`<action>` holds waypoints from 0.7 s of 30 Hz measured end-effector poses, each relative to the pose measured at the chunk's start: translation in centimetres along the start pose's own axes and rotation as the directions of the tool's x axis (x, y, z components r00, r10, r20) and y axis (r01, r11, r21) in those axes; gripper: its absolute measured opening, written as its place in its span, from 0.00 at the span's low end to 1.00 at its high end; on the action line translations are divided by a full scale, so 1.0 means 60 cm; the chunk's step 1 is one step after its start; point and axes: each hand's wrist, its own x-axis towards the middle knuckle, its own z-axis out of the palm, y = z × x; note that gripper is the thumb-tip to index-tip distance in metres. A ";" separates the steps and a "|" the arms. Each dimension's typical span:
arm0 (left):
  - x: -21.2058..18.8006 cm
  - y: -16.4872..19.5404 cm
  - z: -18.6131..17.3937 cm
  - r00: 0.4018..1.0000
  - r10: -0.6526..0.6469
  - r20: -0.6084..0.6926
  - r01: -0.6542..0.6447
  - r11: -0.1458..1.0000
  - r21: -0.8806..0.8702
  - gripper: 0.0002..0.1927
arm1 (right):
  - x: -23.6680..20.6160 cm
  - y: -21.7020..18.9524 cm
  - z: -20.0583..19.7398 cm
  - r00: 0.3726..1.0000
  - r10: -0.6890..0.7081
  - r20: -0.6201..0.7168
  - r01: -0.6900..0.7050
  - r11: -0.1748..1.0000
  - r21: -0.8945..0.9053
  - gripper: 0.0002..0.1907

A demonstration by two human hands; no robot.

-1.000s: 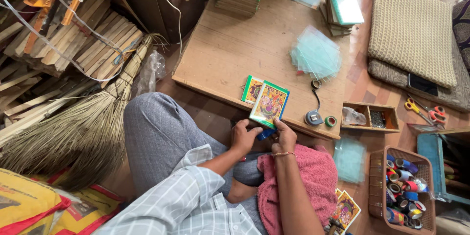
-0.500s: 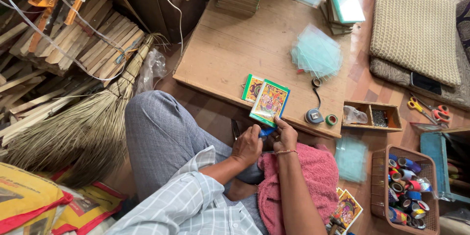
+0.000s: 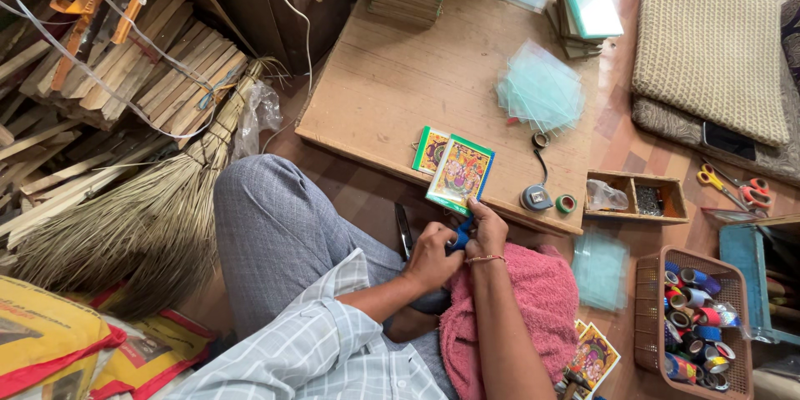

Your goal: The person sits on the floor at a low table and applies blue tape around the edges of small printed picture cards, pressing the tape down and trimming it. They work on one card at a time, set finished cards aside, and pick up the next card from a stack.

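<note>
My right hand [image 3: 487,229], with a thin bracelet on the wrist, pinches the lower edge of a colourful picture with a green border [image 3: 460,173], which leans tilted over the front edge of the low wooden table [image 3: 375,92]. My left hand [image 3: 432,257] is curled close against the right one. A small blue tool [image 3: 460,235] sits between the two hands, seemingly gripped by the left. A second picture of the same kind [image 3: 429,148] lies flat on the table behind the first. A pink towel [image 3: 533,308] covers my lap.
Thin glass sheets [image 3: 542,92], a round grey reel [image 3: 536,197] and a tape roll [image 3: 567,202] lie on the table. To the right are a wooden tray [image 3: 637,197], a basket of tape rolls [image 3: 696,317] and scissors [image 3: 733,187]. A broom [image 3: 125,225] and wood strips [image 3: 167,75] lie to the left.
My left hand has slid a little down and nearer to the right hand. The picture stays tilted at the table's edge in my right hand.
</note>
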 end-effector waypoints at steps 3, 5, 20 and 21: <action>-0.001 0.011 -0.006 1.000 0.010 0.017 -0.011 0.999 0.034 0.08 | 0.007 0.005 -0.007 0.999 -0.002 -0.037 0.002 1.000 0.000 0.11; -0.002 0.025 -0.017 0.995 0.087 0.047 -0.092 0.987 0.128 0.07 | 0.017 0.010 -0.014 0.998 -0.060 0.012 0.060 0.998 0.014 0.10; 0.116 -0.041 -0.153 1.000 -0.017 0.007 0.012 0.895 0.446 0.18 | 0.035 0.014 -0.029 0.998 -0.058 -0.032 0.052 0.985 -0.166 0.08; 0.121 -0.048 -0.147 0.998 -0.052 -0.023 0.057 0.908 0.415 0.17 | 0.033 0.012 -0.028 0.998 -0.053 -0.033 0.047 0.986 -0.158 0.08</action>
